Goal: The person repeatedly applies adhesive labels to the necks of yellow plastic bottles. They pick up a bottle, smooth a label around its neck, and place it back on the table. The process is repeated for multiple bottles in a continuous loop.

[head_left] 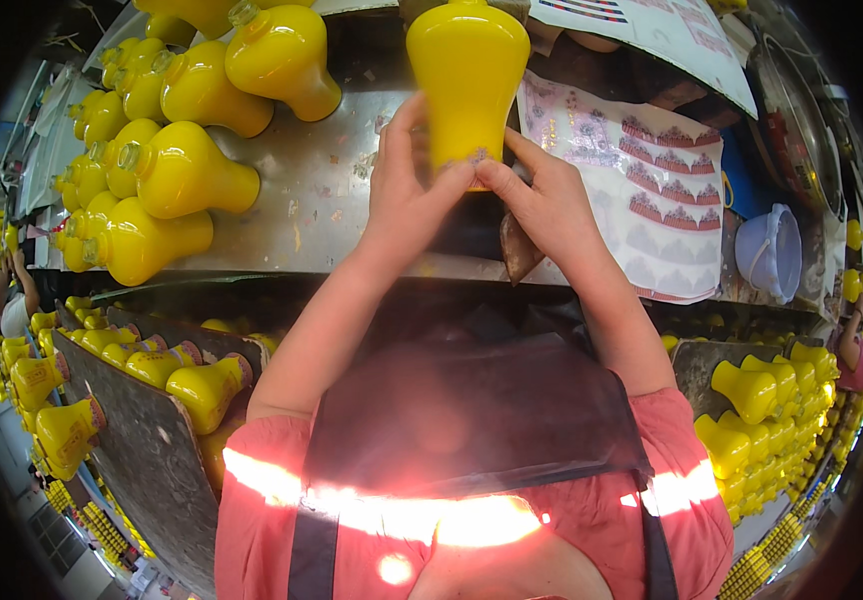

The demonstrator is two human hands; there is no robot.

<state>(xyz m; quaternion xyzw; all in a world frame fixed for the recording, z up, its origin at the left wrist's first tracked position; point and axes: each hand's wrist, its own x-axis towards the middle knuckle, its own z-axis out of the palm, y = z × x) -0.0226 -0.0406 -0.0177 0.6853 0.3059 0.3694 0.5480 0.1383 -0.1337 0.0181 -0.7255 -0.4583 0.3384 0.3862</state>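
One yellow vase (469, 85) is held over the bench (297, 200) in the grip of left hand (407, 195) and right hand (550, 197); its neck is cut off above, some fingers hidden behind.

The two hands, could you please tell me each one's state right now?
Left hand: holding the yellow vase from the left.
Right hand: holding the same vase from the right.
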